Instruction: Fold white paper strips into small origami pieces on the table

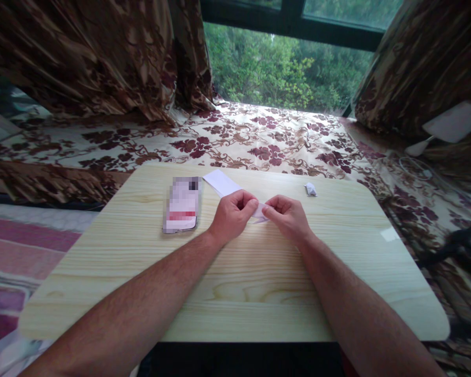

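Left hand (pixel 234 213) and right hand (pixel 287 215), near each other over a table (pixel 255 293), pinch white paper (pixel 260 211) between them, partly covering it; whether the strip (pixel 222 182) toward ten o'clock joins it is unclear. At nine, a pixelated phone (pixel 182 203).

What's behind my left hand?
White paper shows beyond your left hand, and more shows between it and your right hand. Your left hand covers the stretch in between, so I can't tell whether it's one piece.
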{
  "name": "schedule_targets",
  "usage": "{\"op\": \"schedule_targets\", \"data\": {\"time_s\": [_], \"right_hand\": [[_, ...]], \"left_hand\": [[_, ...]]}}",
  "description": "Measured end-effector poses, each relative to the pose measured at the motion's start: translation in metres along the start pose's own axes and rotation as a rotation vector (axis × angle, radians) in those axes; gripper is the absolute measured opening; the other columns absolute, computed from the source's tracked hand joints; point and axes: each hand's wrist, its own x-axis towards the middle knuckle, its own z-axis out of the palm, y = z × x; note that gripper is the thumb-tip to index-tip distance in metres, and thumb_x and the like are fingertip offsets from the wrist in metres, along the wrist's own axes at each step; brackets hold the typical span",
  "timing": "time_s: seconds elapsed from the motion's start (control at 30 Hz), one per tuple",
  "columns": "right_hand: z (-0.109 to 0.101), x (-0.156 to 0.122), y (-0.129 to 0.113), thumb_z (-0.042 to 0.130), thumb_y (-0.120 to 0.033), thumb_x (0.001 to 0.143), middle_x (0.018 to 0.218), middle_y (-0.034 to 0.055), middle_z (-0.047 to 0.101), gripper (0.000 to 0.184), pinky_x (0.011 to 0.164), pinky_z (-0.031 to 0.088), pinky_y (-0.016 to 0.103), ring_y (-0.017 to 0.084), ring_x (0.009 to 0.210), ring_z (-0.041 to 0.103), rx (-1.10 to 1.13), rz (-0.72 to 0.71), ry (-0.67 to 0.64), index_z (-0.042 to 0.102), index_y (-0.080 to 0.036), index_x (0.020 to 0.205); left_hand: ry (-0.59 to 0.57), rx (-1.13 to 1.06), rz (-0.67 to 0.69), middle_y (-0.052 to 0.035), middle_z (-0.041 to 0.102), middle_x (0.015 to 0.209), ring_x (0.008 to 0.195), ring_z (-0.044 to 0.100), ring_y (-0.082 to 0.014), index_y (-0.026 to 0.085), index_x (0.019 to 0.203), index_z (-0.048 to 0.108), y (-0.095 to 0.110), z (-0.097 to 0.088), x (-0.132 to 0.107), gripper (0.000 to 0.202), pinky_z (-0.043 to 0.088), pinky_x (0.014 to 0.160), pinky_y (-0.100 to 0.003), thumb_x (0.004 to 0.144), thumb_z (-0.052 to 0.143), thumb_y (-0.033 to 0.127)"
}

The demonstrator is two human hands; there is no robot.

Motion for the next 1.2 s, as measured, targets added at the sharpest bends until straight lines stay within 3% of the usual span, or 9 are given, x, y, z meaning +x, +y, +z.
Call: {"op": "schedule_targets", "data": {"time_s": [0.8, 1.2], "right_hand": [[0.0019, -0.0039, -0.0024, 0.068, -0.027, 0.075, 0.058, -0.0028, 0.054, 0.013, 0.049, 0.031, 0.024, 0.009, 0.052, 0.043, -0.049, -0.051, 0.059, 0.064, -0.016, 0.068], [0.0028, -0.0017, -0.0015, 0.069, -0.03, 0.075, 0.061, -0.0015, 0.057, 0.017, 0.05, 0.034, 0.024, 0.01, 0.054, 0.046, -0.052, -0.024, 0.041, 0.062, -0.016, 0.068]], "left_hand": [[-0.029, 0.011, 0.01, 0.0014, 0.057, 0.064, 0.058, 0.047, -0.0099, 0.015, 0.078, 0.065, 0.0033, 0.0031, -0.0025, 0.021, 0.037, 0.053, -0.022, 0.083, 0.063, 0.035], [-0.015, 0.017, -0.005, 0.0014, 0.057, 0.064, 0.058, 0.048, -0.0099, 0.015, 0.077, 0.065, 0.0044, 0.0031, -0.0023, 0.022, 0.038, 0.053, -0.022, 0.082, 0.063, 0.036]]}}
